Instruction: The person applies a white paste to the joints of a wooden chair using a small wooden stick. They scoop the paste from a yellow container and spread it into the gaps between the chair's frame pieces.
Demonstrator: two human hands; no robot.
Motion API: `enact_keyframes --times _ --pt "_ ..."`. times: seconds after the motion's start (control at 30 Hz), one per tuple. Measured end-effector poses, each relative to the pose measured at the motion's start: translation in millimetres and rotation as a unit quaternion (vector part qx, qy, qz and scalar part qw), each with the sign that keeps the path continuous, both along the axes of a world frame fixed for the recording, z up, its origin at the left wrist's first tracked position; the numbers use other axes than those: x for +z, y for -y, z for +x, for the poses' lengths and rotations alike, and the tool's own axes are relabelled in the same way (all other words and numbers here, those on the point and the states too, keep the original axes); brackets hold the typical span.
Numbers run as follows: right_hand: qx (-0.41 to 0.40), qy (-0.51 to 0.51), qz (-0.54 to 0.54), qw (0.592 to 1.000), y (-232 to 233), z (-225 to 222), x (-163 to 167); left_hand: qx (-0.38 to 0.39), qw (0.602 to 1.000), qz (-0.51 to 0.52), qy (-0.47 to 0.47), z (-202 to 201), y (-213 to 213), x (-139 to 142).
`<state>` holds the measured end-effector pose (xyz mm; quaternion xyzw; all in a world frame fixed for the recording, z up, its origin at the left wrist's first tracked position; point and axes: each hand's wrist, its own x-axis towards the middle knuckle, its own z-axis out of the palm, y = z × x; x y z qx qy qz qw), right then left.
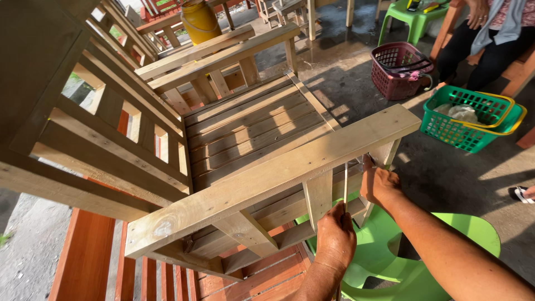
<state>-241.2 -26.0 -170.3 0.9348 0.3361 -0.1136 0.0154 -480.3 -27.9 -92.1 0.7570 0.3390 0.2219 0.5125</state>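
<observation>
We look down on one unpainted wooden chair (pixel 245 134) with a slatted seat and two flat armrests, the nearer armrest (pixel 278 173) running across the middle of the view. Our two hands work just under that armrest at its right end. Our left hand (pixel 335 237) is closed in a fist around one thin pale stick (pixel 345 187), which stands upright and reaches up to the underside of the armrest. Our right hand (pixel 380 183) sits just beside the stick's top, fingers curled against the chair's front leg (pixel 385 153) (whether it pinches anything there, we cannot tell). Beneath the hands is one lime green plastic chair (pixel 390 251). Below the wooden chair lies one piece of red-brown painted slatted furniture (pixel 167 276). On the concrete floor (pixel 446 173) to the upper right sit two plastic baskets: one dark red basket (pixel 398 69) and one green basket (pixel 468 117) with yellow handles and something pale inside. Beyond them, another person (pixel 490 33) in dark trousers is seated, near one green plastic stool (pixel 409 17). One yellow container (pixel 199 21) stands at the top, behind the chair's far armrest.
</observation>
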Motion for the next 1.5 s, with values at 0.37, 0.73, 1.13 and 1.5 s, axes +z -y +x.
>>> enact_keyframes --times 0.37,0.73,1.13,1.5 --pt "0.07 -0.05 0.013 0.996 21 -1 -6 0.049 0.994 0.013 -0.097 6 20 31" --pt "0.113 -0.059 0.101 0.987 34 -15 14 0.102 0.986 0.054 -0.12 -1 57 33" --pt "0.106 -0.112 0.162 0.975 97 -62 139 0.114 0.979 0.079 -0.146 -15 103 66" --pt "0.132 -0.088 0.305 0.939 144 -90 197 0.141 0.979 0.136 -0.054 -23 125 89"
